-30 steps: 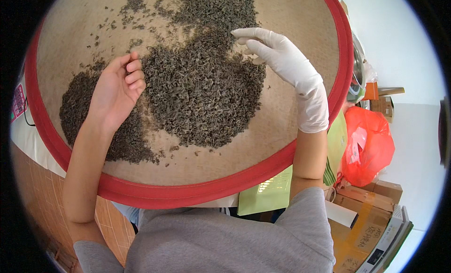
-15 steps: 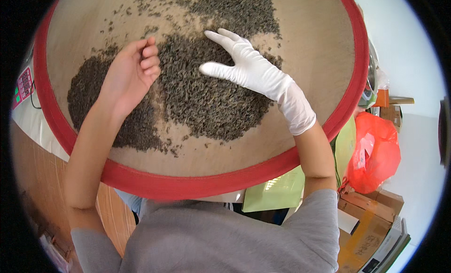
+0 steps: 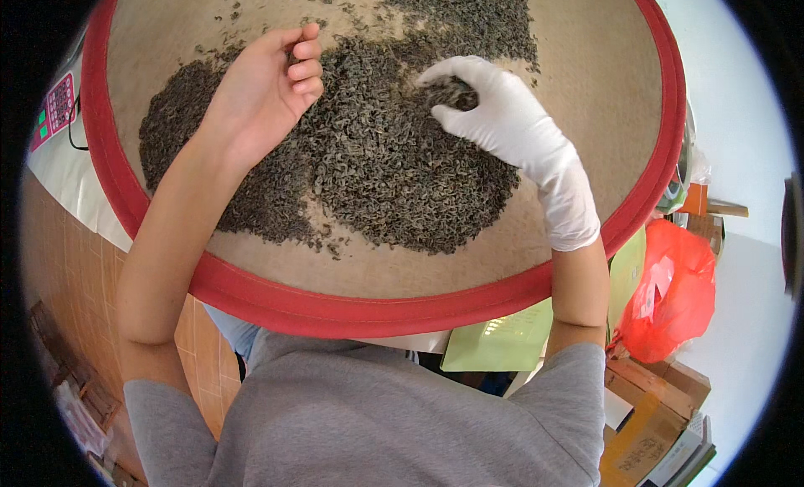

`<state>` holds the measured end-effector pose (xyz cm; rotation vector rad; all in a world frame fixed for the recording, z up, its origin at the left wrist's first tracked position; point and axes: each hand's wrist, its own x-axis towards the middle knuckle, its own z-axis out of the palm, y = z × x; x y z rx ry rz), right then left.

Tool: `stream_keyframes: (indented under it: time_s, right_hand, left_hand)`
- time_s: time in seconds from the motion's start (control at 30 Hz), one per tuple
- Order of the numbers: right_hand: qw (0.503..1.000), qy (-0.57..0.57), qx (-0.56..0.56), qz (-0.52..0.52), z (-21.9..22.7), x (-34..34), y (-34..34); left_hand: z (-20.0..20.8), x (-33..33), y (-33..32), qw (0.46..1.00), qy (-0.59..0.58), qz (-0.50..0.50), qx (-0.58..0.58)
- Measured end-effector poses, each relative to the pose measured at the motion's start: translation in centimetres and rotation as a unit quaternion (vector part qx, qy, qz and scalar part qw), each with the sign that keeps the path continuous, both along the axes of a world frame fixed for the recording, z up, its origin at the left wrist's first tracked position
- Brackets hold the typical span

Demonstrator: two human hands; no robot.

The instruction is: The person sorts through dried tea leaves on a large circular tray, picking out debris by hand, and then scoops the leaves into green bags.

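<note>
Dark, curled dried leaves that look like tea [image 3: 402,177] lie heaped on a large round tan tray with a red cloth rim [image 3: 335,314]. Bare and palm partly up, my left hand [image 3: 266,93] hovers over the heap's left part, its fingers curled in toward the thumb. Whatever those fingers may hold is hidden. My right hand [image 3: 507,114], in a white glove, rests at the heap's upper right. Its thumb and fingers curve around a clump of the leaves, which shows between them.
A finer-looking dark pile [image 3: 172,123] sits to the left, and another heap [image 3: 477,22] lies at the far side. Beyond the rim are a pink-and-white keypad device [image 3: 59,110] at left, and a red plastic bag [image 3: 670,290], cardboard boxes [image 3: 649,437] and a light green sheet [image 3: 502,340] at right.
My right hand has gone from spread fingers to curling around leaves, shifting right. My left hand stays curled and sits slightly farther right and up. The view has shifted a little.
</note>
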<state>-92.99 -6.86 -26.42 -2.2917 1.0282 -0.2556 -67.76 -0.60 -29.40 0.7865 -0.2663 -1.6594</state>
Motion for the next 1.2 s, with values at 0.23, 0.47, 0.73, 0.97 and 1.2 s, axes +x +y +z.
stream_keyframes:
  time_s: [0.23, 0.47, 0.73, 0.97, 1.2]
  right_hand:
    - [0.943, 0.005, -0.310, 0.119, 0.3, 3.8, 4.1]
    - [0.937, -0.016, -0.269, 0.220, -3.4, 7.4, 7.1]
    - [0.967, -0.119, -0.161, 0.159, -1.6, 7.5, 6.4]
    - [0.957, -0.224, 0.127, -0.134, 1.7, 5.3, 4.2]
    - [0.960, -0.236, 0.111, -0.099, 1.6, 4.5, 4.5]
  left_hand:
    - [0.7, -0.2, -0.2, 1.000, 0.015, -0.002, -0.017]
    - [0.3, 0.3, -0.2, 0.999, 0.036, -0.001, -0.030]
    - [0.5, 0.4, -0.1, 0.999, 0.027, 0.007, -0.030]
    - [1.2, -0.9, 0.2, 0.998, -0.041, -0.053, 0.002]
    - [1.4, -3.4, 1.1, 0.984, 0.010, -0.172, 0.043]
